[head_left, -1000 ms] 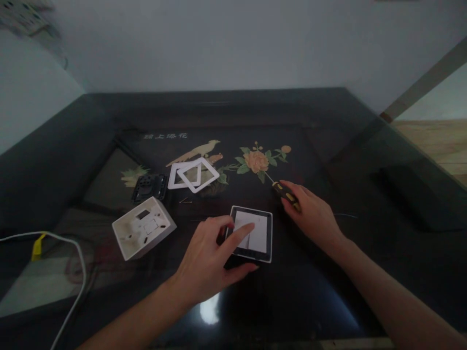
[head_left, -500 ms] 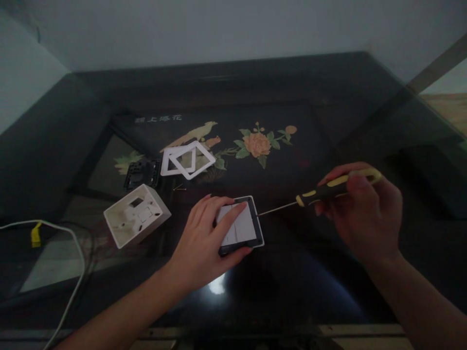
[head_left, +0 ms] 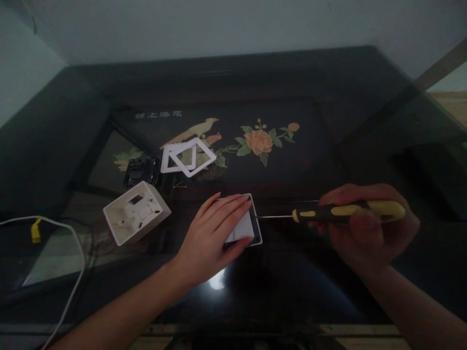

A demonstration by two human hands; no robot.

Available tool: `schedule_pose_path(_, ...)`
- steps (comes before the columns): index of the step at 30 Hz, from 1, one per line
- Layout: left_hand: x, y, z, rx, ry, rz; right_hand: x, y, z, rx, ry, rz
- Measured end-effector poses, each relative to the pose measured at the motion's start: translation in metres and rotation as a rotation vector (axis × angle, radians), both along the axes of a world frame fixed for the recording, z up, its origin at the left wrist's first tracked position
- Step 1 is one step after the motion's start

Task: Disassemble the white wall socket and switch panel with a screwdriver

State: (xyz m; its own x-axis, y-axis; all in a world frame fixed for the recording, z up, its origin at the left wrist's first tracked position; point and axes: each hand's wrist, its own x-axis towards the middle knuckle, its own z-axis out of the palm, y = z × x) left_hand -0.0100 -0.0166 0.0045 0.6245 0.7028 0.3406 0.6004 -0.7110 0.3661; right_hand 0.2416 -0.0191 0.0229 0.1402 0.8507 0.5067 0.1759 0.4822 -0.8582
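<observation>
The right hand [head_left: 368, 233] has its grip closed around the screwdriver [head_left: 346, 211], whose tip touches the right edge of the switch plate [head_left: 245, 227]. The left hand [head_left: 213, 238] presses flat on the plate, fingers spread, holding it against the dark surface [head_left: 277, 287]. Best done with the blade kept low, levering gently, steady downward pressure stopping the plate skidding toward the white box [head_left: 135, 211] left of it.

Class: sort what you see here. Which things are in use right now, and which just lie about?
In use:
left hand pressing on the switch plate
right hand holding the screwdriver, tip at the plate's edge

Lying about:
white mounting box
two white frames
black insert
white cable
</observation>
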Motion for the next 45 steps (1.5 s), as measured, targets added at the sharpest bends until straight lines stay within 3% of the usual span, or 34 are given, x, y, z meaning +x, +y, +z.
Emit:
schedule_pose_path(3,-0.003,0.001,0.0,0.041,0.008,-0.006,-0.002,0.004,-0.009,-0.003,0.153,0.013)
schedule_pose_path(9,-0.013,0.008,-0.005,0.105,0.022,0.039,0.005,0.025,-0.022,-0.275,0.228,0.23)
schedule_pose_path(12,-0.018,0.012,-0.005,0.105,0.018,0.045,0.022,0.035,-0.011,-0.37,0.091,0.338)
schedule_pose_path(15,-0.019,0.015,-0.003,0.066,0.002,0.029,0.037,0.04,0.009,-0.386,-0.279,0.361)
schedule_pose_path(20,-0.019,0.018,0.0,0.003,-0.045,-0.014,0.039,0.03,0.025,-0.129,-0.887,0.422)
schedule_pose_path(24,-0.019,0.017,0.0,-0.011,-0.074,-0.008,0.032,0.016,0.027,0.202,-1.239,0.287)
schedule_pose_path(28,-0.017,0.016,-0.001,-0.011,-0.093,-0.004,0.034,0.011,0.024,0.496,-1.368,0.201)
schedule_pose_path(31,-0.015,0.016,-0.002,-0.004,-0.105,0.005,0.037,0.009,0.011,0.554,-1.313,0.151)
schedule_pose_path(35,-0.015,0.016,-0.003,-0.008,-0.115,0.016,0.036,0.005,-0.008,0.424,-1.209,0.171)
schedule_pose_path(41,-0.015,0.016,-0.002,-0.006,-0.087,0.015,0.029,0.016,-0.017,-0.023,-0.958,0.36)
schedule_pose_path(45,-0.016,0.016,-0.003,0.001,-0.069,0.005,0.025,0.024,-0.023,-0.087,-0.949,0.391)
